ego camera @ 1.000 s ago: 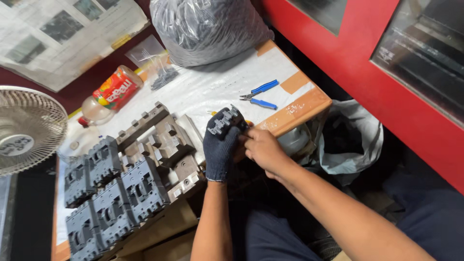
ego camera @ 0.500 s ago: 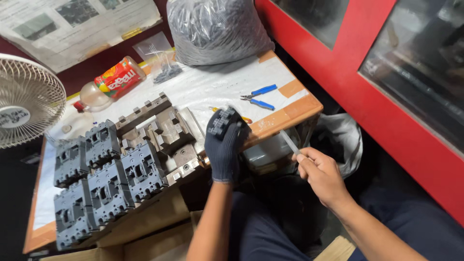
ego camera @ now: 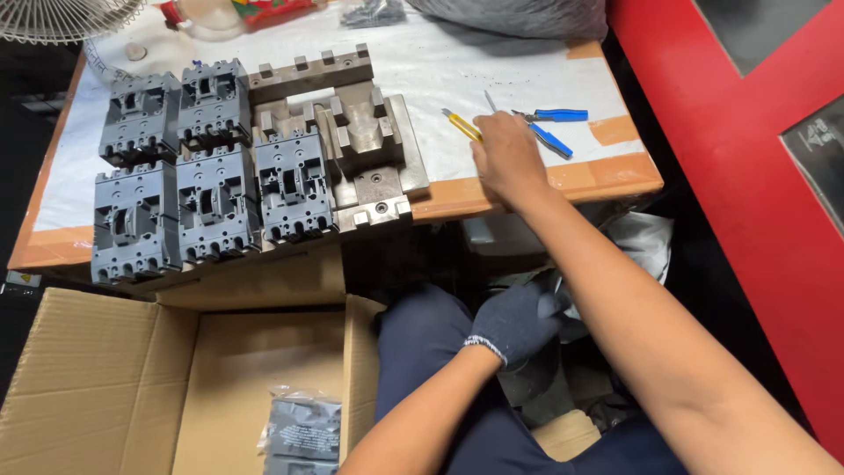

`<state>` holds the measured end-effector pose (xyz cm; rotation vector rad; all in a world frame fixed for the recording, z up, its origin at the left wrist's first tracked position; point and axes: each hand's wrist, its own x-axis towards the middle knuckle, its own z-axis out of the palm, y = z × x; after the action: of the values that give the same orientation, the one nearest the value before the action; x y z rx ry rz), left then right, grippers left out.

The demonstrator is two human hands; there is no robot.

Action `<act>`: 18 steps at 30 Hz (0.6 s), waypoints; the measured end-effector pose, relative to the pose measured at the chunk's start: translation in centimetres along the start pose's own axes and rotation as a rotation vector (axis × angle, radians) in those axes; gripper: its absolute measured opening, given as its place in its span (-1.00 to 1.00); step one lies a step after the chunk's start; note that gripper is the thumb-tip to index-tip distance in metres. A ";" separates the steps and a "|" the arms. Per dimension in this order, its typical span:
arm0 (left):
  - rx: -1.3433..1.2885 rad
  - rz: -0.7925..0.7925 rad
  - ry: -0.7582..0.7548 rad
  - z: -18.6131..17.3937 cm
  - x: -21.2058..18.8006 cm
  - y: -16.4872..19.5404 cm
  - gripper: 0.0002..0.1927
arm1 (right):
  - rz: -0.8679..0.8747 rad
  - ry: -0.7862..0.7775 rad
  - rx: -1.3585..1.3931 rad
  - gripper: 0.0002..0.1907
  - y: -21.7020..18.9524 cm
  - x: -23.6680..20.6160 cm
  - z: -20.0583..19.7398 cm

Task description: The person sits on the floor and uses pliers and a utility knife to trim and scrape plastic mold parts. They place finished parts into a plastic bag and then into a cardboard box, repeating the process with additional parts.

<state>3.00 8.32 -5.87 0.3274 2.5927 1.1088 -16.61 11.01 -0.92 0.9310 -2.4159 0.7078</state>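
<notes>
My bare right hand rests on the white-covered table, its fingers closed on a thin metal tool whose tip sticks out above them. A yellow-handled screwdriver lies just left of the hand and blue-handled pliers just right. My left hand, in a dark glove, is down below the table edge over my lap, beside a plastic bag. Its fingers are curled, and what they hold is hidden.
Several grey circuit-breaker housings stand in rows on the table's left, beside a metal jig. An open cardboard box with bagged parts sits below. A fan is at the far left and a red door frame on the right.
My right hand has moved from beside my lap up onto the table with the thin tool. My gloved left hand has dropped from the table edge to below it.
</notes>
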 end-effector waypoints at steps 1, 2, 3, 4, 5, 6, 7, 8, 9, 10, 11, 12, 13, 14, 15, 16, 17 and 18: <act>-0.018 0.056 0.084 0.6 0.8 -0.7 -0.70 | 0.015 -0.013 -0.015 -0.73 -0.3 -0.1 0.6; -0.038 0.116 0.168 1.0 1.8 -1.4 -0.70 | 0.029 -0.025 -0.034 -0.75 -0.4 0.0 1.0; 0.084 0.277 0.231 1.3 2.7 -2.3 -0.70 | 0.042 -0.006 0.008 -0.74 -0.5 0.0 1.3; 0.203 0.438 0.292 1.5 3.7 -3.1 -0.69 | 0.056 0.010 0.050 -0.73 -0.5 -0.1 1.3; 0.318 0.596 0.348 1.9 4.2 -3.6 -0.68 | 0.076 0.022 0.092 -0.72 -0.4 -0.5 0.8; 0.187 0.565 0.334 2.1 4.7 -4.0 -0.72 | 0.071 0.073 0.164 -0.73 -0.2 -1.2 0.2; 0.056 0.533 0.313 2.0 5.1 -4.4 -0.74 | 0.071 0.125 0.232 -0.74 -0.1 -1.9 -0.7; -0.077 0.501 0.294 2.2 4.9 -4.6 -0.76 | 0.067 0.178 0.294 -0.74 0.2 -2.7 -1.8; -0.721 0.306 0.187 2.3 4.3 -4.6 -0.72 | 0.183 0.163 0.461 -0.75 0.6 -4.4 -3.5; -1.347 0.065 0.059 2.4 3.4 -4.5 -0.67 | 0.301 0.147 0.626 -0.76 0.7 -6.8 -5.6; -1.946 -0.224 -0.089 2.4 2.4 -4.3 -0.61 | 0.521 0.124 0.823 -0.81 0.8 -9.4 -7.7; -1.955 -0.230 -0.119 2.3 1.5 -4.0 -0.58 | 0.744 0.104 1.021 -0.84 0.8 -12.1 -9.7; -1.960 -0.235 -0.149 2.0 0.9 -3.6 -0.56 | 0.813 0.113 1.022 -0.82 0.3 -14.7 -11.3; -1.958 -0.236 -0.182 1.8 0.4 -3.1 -0.53 | 0.878 0.129 1.024 -0.81 -0.2 -17.0 -12.6; -1.966 -0.233 -0.230 1.6 0.0 -2.4 -0.51 | 0.930 0.094 1.017 -0.79 -0.9 -18.8 -13.4; -1.974 -0.234 -0.277 1.6 -0.4 -1.8 -0.49 | 0.985 0.059 1.013 -0.76 -1.7 -20.5 -14.2; -1.980 -0.234 -0.324 1.6 -0.7 -1.0 -0.46 | 1.038 0.025 1.010 -0.74 -2.4 -21.8 -14.9; -1.938 -0.186 -0.332 1.7 -0.9 -0.3 -0.45 | 0.987 0.026 1.034 -0.72 -2.9 -22.7 -15.6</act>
<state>4.47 8.94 -7.03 -0.2021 0.4415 2.4138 4.12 29.42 -1.11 -0.1236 -2.3106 2.3962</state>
